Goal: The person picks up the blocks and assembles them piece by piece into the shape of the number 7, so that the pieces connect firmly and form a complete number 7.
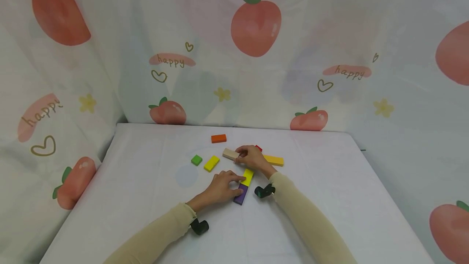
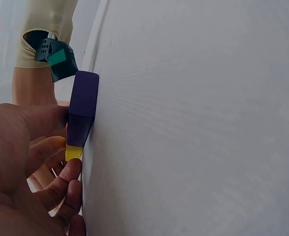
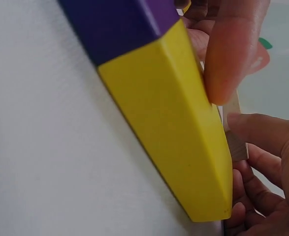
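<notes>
Sleeved forearms converge, left hand touching yellow block and purple block, right hand pinching wooden block.

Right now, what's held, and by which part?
Right hand pinches the beige block by its right end, head view. Left hand just touches purple block and adjoining yellow block.

Bare, matt wood grain is shown by the pale block, between eleven and twelve o'clock from the purple block. The purple block and the yellow block, at one o'clock from it, are smoothly painted with a soft sheen. The tabletop is covered in matt cloth. Matt fabric is seen on the sleeves; dark plastic is seen on the wrist camera at eight o'clock.
</notes>
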A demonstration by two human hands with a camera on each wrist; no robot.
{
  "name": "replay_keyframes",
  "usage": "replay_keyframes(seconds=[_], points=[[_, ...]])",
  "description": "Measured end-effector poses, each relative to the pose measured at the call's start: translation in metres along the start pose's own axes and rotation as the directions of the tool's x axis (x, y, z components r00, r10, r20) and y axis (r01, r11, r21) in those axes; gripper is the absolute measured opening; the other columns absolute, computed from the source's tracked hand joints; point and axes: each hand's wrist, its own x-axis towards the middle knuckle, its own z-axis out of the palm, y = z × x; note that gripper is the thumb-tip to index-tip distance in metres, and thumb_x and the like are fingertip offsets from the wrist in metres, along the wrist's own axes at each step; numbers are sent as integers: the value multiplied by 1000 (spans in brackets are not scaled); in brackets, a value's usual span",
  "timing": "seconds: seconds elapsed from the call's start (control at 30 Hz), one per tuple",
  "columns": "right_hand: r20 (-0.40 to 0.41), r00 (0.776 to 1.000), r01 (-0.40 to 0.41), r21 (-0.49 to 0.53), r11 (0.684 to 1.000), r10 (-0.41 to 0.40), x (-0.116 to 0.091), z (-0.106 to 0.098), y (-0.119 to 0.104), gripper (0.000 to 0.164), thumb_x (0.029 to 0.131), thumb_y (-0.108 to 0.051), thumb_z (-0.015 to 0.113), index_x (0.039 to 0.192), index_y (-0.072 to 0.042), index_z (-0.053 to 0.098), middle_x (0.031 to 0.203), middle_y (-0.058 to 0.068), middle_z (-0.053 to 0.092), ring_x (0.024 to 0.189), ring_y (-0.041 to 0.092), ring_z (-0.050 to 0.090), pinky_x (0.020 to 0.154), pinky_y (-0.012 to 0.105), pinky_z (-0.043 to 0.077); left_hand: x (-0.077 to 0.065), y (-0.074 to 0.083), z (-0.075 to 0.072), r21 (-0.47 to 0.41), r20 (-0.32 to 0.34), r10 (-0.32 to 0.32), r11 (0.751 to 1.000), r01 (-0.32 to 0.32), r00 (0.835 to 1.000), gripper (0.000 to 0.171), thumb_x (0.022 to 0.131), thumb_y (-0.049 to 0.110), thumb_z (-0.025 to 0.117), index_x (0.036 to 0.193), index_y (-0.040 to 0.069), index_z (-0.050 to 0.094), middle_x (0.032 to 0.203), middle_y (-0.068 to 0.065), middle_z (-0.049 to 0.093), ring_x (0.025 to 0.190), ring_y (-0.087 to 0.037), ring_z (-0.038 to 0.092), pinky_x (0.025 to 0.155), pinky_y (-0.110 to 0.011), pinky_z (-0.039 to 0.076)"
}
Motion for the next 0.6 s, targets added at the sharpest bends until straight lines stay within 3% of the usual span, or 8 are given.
replay_keyframes(seconds=[0.6], points=[[-53,999,-3,17,1000,4,-9,-8,9,38,87,-25,74,123,-14,66,107,5,67,99,19,58,94,37,49,-1,0,0,-4,-2,2,1000,-2,1000,41,88,34,72,128,26,66,114,2,64,109,-21,52,88,-36,35]])
